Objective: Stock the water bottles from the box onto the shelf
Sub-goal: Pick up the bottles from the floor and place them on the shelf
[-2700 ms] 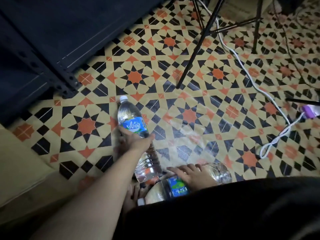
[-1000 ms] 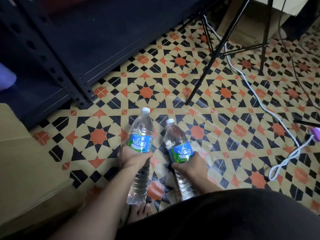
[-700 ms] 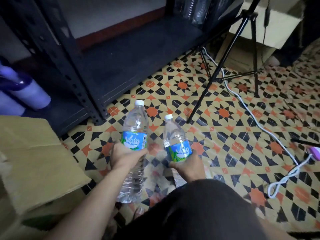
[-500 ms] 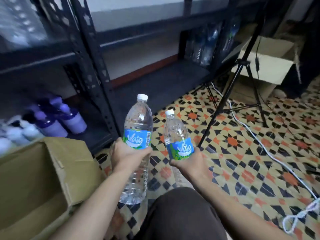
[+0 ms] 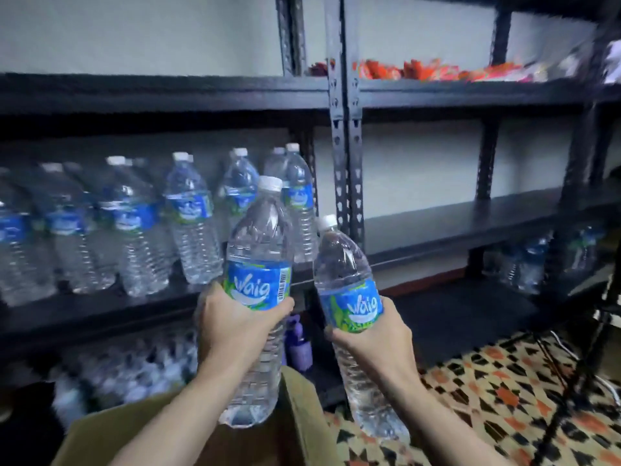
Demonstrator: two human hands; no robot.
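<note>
While the left hand [image 5: 235,327] is curling its fingers round one water bottle [image 5: 258,237] at the label, the right hand [image 5: 376,338] is wrapping a second bottle [image 5: 339,253] likewise; both bottles are standing upright just before the shelf [image 5: 470,220], near its stocked row [image 5: 188,223]; the box [image 5: 304,415] is sitting below the shelf's front.

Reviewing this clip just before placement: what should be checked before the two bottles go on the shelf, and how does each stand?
1. Left hand grips the left bottle at its label: ok.
2. Right hand grips the right bottle at its label: ok.
3. White caps on both bottles: ok.
4. Bare room on the right shelf board: ok.
5. Room beside the stocked bottles: cannot tell.
6. More bottles left in the box: cannot tell.
</note>
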